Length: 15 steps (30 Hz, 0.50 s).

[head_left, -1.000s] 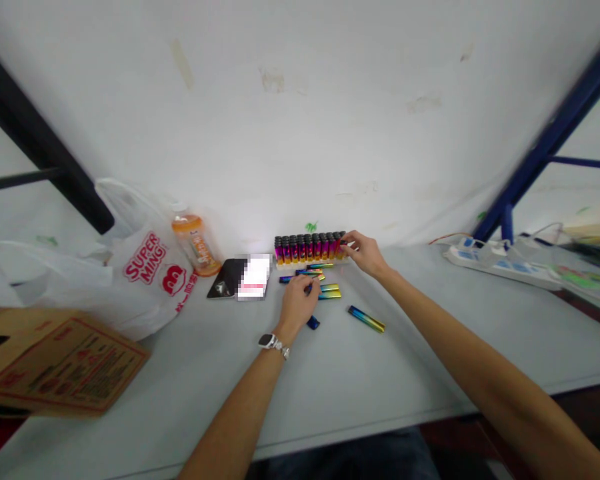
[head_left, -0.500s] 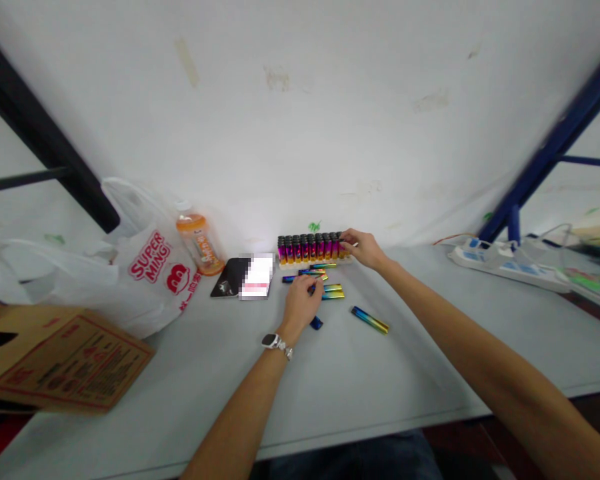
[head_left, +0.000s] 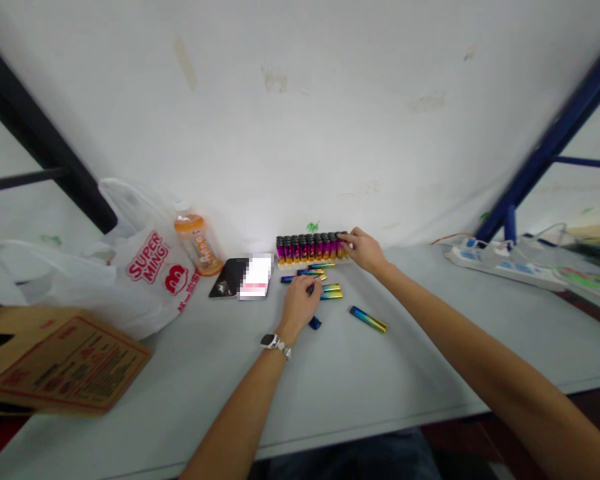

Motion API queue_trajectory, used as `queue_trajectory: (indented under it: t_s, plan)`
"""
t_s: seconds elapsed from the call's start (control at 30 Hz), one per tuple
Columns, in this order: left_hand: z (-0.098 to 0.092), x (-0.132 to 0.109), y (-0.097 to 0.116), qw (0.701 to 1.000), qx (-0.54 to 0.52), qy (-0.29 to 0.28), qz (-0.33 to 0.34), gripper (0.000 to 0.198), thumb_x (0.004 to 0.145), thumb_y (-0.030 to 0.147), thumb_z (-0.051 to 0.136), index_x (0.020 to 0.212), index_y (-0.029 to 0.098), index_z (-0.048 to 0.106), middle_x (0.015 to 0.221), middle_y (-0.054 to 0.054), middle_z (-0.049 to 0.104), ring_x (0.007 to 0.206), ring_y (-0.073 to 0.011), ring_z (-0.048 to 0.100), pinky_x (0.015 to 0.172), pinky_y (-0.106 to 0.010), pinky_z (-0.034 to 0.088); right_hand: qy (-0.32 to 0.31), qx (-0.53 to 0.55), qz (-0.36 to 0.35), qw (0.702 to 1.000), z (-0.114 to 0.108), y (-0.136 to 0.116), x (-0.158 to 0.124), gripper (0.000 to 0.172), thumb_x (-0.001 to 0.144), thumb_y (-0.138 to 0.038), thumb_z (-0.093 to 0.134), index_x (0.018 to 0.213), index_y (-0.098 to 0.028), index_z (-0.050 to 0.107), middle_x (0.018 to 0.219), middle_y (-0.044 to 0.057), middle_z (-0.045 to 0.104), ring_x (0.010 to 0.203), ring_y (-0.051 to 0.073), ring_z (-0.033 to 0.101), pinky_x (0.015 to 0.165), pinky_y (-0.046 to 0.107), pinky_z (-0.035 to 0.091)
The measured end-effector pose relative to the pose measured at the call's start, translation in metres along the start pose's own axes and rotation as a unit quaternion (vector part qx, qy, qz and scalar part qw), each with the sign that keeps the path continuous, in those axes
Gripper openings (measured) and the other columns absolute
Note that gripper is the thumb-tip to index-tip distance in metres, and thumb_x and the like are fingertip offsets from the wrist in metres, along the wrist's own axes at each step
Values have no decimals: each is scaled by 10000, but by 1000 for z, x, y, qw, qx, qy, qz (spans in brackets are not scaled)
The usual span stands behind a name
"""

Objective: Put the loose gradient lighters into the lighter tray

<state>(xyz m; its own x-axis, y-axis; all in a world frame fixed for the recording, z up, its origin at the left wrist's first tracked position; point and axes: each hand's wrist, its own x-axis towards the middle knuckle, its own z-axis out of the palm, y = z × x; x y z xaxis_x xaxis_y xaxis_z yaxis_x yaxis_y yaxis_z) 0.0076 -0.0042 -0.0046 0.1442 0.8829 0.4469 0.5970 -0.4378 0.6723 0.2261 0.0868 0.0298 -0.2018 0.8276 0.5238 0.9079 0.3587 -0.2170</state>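
Note:
A tight block of lighters [head_left: 310, 249], purple fading to orange with black tops, stands upright near the wall. At its right end, my right hand [head_left: 364, 250] has thumb and fingers closed on the top of a lighter. Closer to me, my left hand [head_left: 301, 300] is low over the table with curled fingers; what they hold is hidden. Around it lie slim, shiny blue-to-gold sticks: one [head_left: 333, 294] at its right, others [head_left: 307, 273] beyond the fingers, and a dark blue end [head_left: 315, 323] partly under it. Another blue-to-gold stick [head_left: 369, 319] lies apart at the right.
Left of the lighters are a black flat item [head_left: 229, 277] with a blurred white part, an orange drink bottle [head_left: 199, 241], a white plastic bag [head_left: 153, 280] and a cardboard box [head_left: 70, 363]. White power strips [head_left: 500, 265] lie at the right, near a blue metal post [head_left: 545, 147].
My right hand has shifted very slightly at the right end of the lighter block. My left hand keeps its place among the sticks. The whole view has drifted a little.

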Motion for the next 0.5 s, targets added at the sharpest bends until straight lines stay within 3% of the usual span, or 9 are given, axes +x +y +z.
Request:
queue_trajectory:
  t_s: [0.17, 0.37, 0.5]
  plan:
    - [0, -1, 0, 1000, 1, 1, 4, 364, 925, 280, 475, 611, 180, 630, 681, -32, 616, 799, -181, 583, 750, -300, 426, 13, 11, 17, 1000, 5, -1, -6, 364, 929, -291, 499, 1253, -232, 654, 962, 72, 641, 751, 177, 590, 700, 278, 431]
    - [0, -1, 0, 1000, 7, -1, 5, 366, 924, 273, 476, 602, 187, 628, 678, -31, 614, 803, -183, 584, 755, -302, 428, 22, 139, 1, 990, 6, 2, 6, 223, 867, -302, 583, 1014, -181, 700, 834, 46, 648, 714, 164, 580, 742, 278, 455]
    - [1, 0, 0, 1000, 7, 9, 3, 359, 923, 278, 486, 608, 189, 636, 682, -30, 609, 807, -182, 582, 763, -305, 432, -9, 203, -8, 979, 4, 9, 17, 189, 841, -311, 598, 922, -176, 703, 734, 18, 656, 668, 155, 569, 692, 269, 456]
